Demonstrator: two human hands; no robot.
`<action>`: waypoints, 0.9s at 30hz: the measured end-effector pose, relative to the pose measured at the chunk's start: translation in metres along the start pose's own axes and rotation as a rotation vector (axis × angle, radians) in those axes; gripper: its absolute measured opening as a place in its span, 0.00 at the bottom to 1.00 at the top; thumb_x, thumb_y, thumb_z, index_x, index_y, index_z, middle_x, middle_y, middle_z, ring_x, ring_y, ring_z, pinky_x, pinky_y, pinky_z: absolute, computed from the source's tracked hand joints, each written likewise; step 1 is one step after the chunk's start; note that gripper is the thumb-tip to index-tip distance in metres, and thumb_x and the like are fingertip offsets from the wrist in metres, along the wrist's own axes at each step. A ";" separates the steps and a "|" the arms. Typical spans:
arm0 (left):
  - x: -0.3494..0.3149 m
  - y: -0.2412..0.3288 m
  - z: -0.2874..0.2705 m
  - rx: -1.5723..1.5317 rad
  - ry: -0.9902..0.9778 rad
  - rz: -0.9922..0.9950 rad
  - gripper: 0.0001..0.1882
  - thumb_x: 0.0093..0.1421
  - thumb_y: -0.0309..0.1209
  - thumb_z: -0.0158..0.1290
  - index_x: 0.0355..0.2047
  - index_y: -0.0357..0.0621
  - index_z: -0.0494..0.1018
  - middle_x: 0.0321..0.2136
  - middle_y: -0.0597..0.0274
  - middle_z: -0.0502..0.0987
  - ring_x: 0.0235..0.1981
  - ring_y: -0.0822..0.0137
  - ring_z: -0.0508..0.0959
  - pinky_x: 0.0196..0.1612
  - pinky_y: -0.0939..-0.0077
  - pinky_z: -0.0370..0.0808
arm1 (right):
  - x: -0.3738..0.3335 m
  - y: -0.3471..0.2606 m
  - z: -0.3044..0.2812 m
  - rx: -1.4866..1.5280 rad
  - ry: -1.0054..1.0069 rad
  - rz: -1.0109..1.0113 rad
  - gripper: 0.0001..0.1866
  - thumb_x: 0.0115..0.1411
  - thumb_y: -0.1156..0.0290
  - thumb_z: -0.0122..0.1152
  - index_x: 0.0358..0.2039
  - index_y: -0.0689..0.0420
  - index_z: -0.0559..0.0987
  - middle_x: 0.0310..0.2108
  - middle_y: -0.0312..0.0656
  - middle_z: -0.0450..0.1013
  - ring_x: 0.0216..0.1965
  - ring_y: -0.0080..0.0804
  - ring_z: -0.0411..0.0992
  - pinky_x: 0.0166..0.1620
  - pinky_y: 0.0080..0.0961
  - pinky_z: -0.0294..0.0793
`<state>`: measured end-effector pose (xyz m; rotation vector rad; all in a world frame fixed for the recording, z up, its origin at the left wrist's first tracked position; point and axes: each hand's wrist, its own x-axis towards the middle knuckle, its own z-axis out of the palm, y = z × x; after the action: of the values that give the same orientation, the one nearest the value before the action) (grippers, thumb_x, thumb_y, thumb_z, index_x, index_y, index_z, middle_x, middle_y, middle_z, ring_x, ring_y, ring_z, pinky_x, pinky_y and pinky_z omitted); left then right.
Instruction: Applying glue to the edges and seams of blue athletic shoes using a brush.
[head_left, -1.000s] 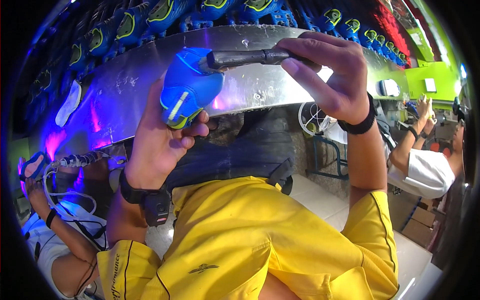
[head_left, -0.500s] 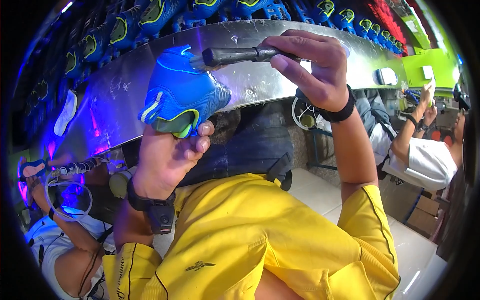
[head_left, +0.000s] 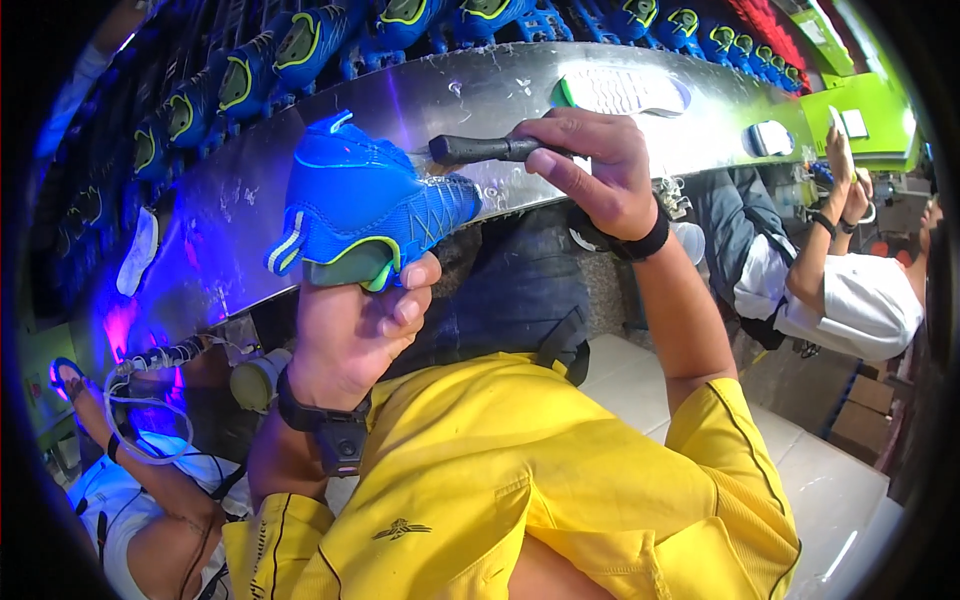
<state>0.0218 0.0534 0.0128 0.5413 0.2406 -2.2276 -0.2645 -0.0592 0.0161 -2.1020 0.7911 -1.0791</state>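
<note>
A blue shoe upper (head_left: 350,190) with yellow-green collar trim is held up over the near edge of the metal bench. My left hand (head_left: 365,320) is closed around its collar end from below, with the fingers curled beside the opening. Inside the opening a grey-green form shows. In my right hand (head_left: 600,165) is a brush (head_left: 480,149) with a thick black handle, pinched between thumb and fingers. Its bristles, partly hidden by the handle end, meet the upper's bottom edge toward the toe.
Blue shoe uppers (head_left: 305,45) stand in racks behind the metal bench (head_left: 420,90). A white sole (head_left: 625,92) lies on the bench beyond my right hand, another sole (head_left: 138,250) at far left. Co-workers sit at left (head_left: 150,500) and right (head_left: 835,300). Boxes (head_left: 865,410) stand at right.
The shoe upper has tilted, showing more of its laced side. The brush has moved from near its heel side toward the toe. A white sole now shows beyond my right hand.
</note>
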 end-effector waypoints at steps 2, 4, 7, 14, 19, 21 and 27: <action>0.001 -0.001 0.002 -0.003 -0.012 0.012 0.24 0.75 0.46 0.45 0.55 0.35 0.68 0.33 0.55 0.68 0.23 0.68 0.73 0.21 0.81 0.69 | -0.006 0.004 0.000 -0.002 0.013 0.012 0.14 0.62 0.69 0.72 0.43 0.67 0.87 0.27 0.45 0.79 0.26 0.30 0.77 0.32 0.25 0.73; 0.003 -0.002 0.002 -0.004 -0.004 0.011 0.24 0.75 0.46 0.46 0.55 0.35 0.68 0.33 0.56 0.68 0.23 0.69 0.73 0.21 0.82 0.69 | -0.008 0.001 -0.005 -0.031 0.010 0.029 0.14 0.62 0.69 0.72 0.43 0.67 0.87 0.27 0.46 0.79 0.26 0.30 0.77 0.32 0.23 0.73; 0.009 -0.002 -0.006 0.016 -0.012 -0.017 0.26 0.74 0.53 0.48 0.53 0.42 0.73 0.34 0.53 0.75 0.26 0.64 0.79 0.23 0.80 0.74 | -0.007 -0.013 -0.009 0.009 0.014 0.090 0.14 0.63 0.71 0.66 0.44 0.69 0.86 0.32 0.49 0.82 0.32 0.37 0.80 0.39 0.29 0.75; 0.015 -0.008 -0.003 0.033 0.016 -0.042 0.26 0.74 0.54 0.48 0.53 0.42 0.73 0.33 0.52 0.75 0.26 0.62 0.79 0.22 0.79 0.74 | -0.003 -0.017 -0.007 0.023 0.019 0.027 0.14 0.63 0.71 0.66 0.45 0.69 0.86 0.32 0.48 0.82 0.32 0.35 0.80 0.38 0.28 0.74; 0.020 -0.007 0.000 0.004 -0.003 -0.066 0.25 0.74 0.53 0.47 0.53 0.42 0.73 0.34 0.51 0.75 0.26 0.61 0.80 0.22 0.79 0.74 | -0.025 0.009 -0.003 0.072 0.089 0.063 0.13 0.62 0.71 0.70 0.44 0.67 0.86 0.28 0.44 0.78 0.26 0.29 0.74 0.32 0.26 0.71; 0.021 -0.006 -0.001 0.009 -0.032 -0.051 0.26 0.74 0.52 0.47 0.54 0.41 0.73 0.34 0.50 0.75 0.27 0.60 0.80 0.24 0.78 0.75 | -0.029 0.007 -0.006 0.077 0.093 0.078 0.13 0.63 0.71 0.70 0.44 0.67 0.86 0.28 0.44 0.78 0.26 0.30 0.74 0.32 0.27 0.71; 0.046 0.008 -0.009 0.243 -0.042 0.102 0.43 0.72 0.64 0.42 0.64 0.32 0.69 0.44 0.39 0.82 0.38 0.49 0.85 0.41 0.57 0.84 | -0.026 0.006 0.002 0.291 0.164 0.465 0.13 0.66 0.68 0.69 0.42 0.67 0.86 0.27 0.38 0.79 0.27 0.21 0.74 0.32 0.23 0.71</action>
<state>0.0038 0.0203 -0.0162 0.6209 -0.0799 -2.1792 -0.2764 -0.0436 -0.0016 -1.5030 1.0651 -1.0399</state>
